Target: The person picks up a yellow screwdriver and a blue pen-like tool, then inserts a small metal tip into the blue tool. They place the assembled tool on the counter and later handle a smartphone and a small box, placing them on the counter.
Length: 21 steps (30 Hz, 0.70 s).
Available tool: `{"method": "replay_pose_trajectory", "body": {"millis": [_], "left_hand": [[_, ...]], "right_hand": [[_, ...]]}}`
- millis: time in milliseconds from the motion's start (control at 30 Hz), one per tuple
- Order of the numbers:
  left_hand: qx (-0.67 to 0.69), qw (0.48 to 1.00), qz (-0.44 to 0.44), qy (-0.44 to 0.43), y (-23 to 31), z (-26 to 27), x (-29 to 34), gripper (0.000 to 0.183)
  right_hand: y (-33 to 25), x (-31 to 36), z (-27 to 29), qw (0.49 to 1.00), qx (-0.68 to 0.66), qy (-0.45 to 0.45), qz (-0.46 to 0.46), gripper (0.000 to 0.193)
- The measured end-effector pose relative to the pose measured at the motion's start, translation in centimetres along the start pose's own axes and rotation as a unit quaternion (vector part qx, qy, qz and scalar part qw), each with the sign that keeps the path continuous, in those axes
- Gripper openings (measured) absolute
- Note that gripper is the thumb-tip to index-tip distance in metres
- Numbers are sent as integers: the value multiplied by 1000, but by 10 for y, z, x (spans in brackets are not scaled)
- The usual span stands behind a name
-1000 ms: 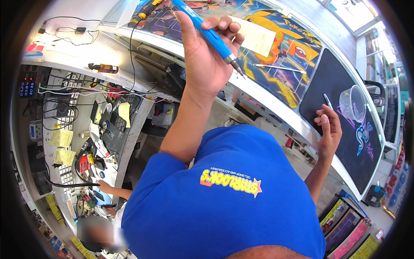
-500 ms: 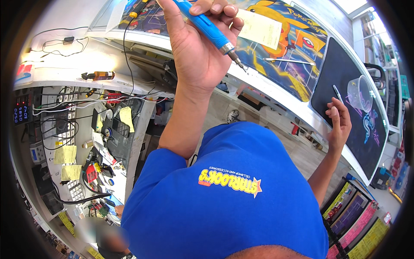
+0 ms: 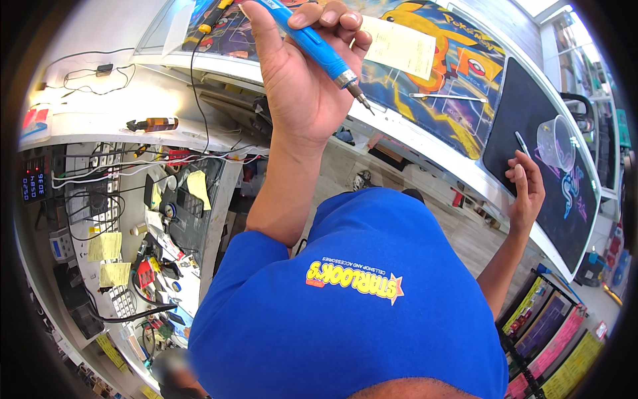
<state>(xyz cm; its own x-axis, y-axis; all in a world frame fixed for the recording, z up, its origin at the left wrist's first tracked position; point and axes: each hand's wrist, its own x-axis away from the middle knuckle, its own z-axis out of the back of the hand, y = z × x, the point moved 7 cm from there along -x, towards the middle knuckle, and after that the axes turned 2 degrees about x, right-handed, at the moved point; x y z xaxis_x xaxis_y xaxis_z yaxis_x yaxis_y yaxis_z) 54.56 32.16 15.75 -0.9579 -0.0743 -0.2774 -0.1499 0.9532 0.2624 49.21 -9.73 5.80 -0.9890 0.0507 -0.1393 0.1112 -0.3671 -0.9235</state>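
My left hand is raised at the top middle, palm showing, with its fingers curled round a blue pen-shaped electric screwdriver. The tool slants, its thin metal bit pointing down to the right over the white table edge. Over at the right, my right hand hangs by the edge of a black mat, fingers loosely bent and apart, with nothing visible in them. Just beyond its fingertips lies a slim white-and-dark pen-like stick. A clear plastic cup stands on the mat close by.
A yellow paper slip and a thin white stick lie on a colourful cartoon mat. An orange-and-black screwdriver rests on the left white counter. Cables and tools crowd the left bench, where another person is partly visible.
The blue electric screwdriver has shifted slightly left and down, still in my left hand. My right hand has moved a little to the right. The view has tilted slightly.
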Motion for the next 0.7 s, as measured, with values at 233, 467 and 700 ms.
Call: {"method": "replay_pose_trajectory", "body": {"millis": [233, 467, 700], "left_hand": [[11, 1000, 9, -4, -5, 3, -2, 56], [105, 994, 29, -11, -9, -9, 6, 58], [147, 985, 81, -39, -13, -11, 14, 59]], "right_hand": [[2, 1, 3, 1000, -3, 11, -2, 33], [2, 1, 3, 1000, -8, 6, -4, 33], [0, -1, 1, 1000, -24, -3, 1, 33]]}}
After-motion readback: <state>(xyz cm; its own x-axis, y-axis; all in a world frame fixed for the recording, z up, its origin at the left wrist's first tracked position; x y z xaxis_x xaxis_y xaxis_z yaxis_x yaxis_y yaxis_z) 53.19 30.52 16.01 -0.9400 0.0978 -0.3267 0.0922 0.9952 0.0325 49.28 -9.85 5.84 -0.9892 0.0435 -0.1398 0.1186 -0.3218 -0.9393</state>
